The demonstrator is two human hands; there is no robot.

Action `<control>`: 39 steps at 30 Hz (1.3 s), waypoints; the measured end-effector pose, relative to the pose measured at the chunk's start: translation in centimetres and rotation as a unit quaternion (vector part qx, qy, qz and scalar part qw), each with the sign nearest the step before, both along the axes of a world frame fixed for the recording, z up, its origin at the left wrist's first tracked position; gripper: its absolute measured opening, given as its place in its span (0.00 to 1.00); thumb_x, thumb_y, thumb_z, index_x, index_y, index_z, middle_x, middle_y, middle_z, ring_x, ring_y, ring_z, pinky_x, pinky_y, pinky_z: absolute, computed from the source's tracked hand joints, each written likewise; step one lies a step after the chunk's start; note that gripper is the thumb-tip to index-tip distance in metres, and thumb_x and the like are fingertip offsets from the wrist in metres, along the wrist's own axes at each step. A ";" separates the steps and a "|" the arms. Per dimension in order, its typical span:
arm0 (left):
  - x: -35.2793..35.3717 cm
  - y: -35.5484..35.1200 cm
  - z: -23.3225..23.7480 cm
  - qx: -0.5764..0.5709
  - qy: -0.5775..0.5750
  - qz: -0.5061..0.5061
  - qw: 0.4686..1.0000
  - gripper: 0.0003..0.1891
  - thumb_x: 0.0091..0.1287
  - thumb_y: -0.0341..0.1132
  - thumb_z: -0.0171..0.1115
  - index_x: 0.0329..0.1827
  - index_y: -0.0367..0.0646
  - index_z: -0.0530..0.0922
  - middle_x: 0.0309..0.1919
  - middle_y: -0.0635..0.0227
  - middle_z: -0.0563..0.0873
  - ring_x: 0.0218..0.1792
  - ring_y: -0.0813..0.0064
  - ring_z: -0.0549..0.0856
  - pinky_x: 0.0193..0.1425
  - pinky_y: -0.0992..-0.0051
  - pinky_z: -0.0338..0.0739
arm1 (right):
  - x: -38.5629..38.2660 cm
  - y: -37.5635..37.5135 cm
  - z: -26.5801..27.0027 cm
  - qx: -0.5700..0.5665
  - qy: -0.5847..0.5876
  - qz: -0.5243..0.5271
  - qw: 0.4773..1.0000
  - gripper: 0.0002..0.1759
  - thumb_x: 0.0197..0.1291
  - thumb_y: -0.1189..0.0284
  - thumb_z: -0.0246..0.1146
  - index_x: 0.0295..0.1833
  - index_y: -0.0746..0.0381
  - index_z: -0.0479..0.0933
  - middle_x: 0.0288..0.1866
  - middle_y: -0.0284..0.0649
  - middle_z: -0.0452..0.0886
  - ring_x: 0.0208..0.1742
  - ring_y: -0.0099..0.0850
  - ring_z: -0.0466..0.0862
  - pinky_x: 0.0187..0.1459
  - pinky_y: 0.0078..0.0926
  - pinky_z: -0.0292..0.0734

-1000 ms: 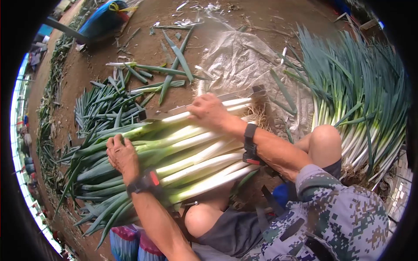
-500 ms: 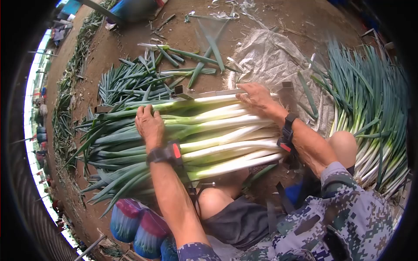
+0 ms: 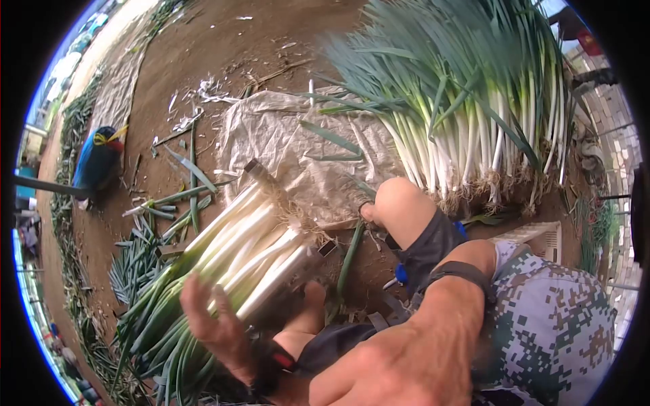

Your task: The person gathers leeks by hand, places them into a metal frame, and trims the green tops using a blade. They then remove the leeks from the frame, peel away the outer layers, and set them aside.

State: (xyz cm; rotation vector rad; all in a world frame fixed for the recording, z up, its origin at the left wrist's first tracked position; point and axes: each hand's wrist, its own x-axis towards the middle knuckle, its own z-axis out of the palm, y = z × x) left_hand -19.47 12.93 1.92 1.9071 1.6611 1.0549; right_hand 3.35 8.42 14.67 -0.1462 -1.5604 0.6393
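A row of long green onions point(image 3: 233, 233) lies across a low metal rack, white stems and roots toward the upper right and green leaves toward the lower left. A short metal post point(image 3: 254, 169) of the rack stands beyond the stems. My left hand point(image 3: 217, 325) is raised over the leafy half, fingers spread and slightly blurred, holding nothing. Close to the camera, my right hand point(image 3: 379, 372) is drawn back across my body near the left wrist, its fingers hidden below. Dark bands circle both arms.
A large heap of green onions point(image 3: 467, 128) rests at upper right, roots toward me. A crumpled woven sheet point(image 3: 271, 128) covers the ground beside it. Cut green leaves point(image 3: 139, 260) lie at left, with a blue bundle point(image 3: 98, 162) farther off. A pale plastic crate point(image 3: 542, 240) stands at right.
Both hands have come off the green onions: the left has lifted with fingers spread, the right has pulled back toward my body. The view has turned right, showing more of the heap.
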 end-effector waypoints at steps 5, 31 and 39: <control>10.8 -5.0 -1.3 0.004 -0.049 -0.113 0.992 0.21 0.72 0.22 0.63 0.67 0.38 0.76 0.59 0.54 0.81 0.48 0.66 0.88 0.51 0.69 0.83 | 5.6 -3.4 -0.1 -0.020 0.042 -0.040 0.998 0.08 0.68 0.76 0.61 0.36 0.68 0.81 0.40 0.44 0.85 0.23 0.29 0.75 0.25 0.28 0.70; 35.9 -6.4 -2.4 0.006 -0.070 -0.358 0.931 0.09 0.60 0.20 0.67 0.43 0.37 0.85 0.36 0.56 0.89 0.34 0.60 0.89 0.39 0.66 0.83 | 48.3 -5.5 -38.8 -0.617 -0.375 -0.507 0.471 0.36 0.61 0.62 0.70 0.69 0.71 0.69 0.62 0.59 0.81 0.61 0.52 0.83 0.62 0.44 0.78; 36.5 -5.7 -2.7 0.017 -0.059 -0.327 0.943 0.12 0.58 0.20 0.66 0.44 0.41 0.84 0.28 0.61 0.85 0.29 0.57 0.86 0.34 0.64 0.79 | 51.7 5.2 -41.2 -0.622 -0.156 -0.613 0.462 0.57 0.50 0.44 0.77 0.73 0.73 0.62 0.65 0.59 0.77 0.66 0.52 0.78 0.66 0.46 0.74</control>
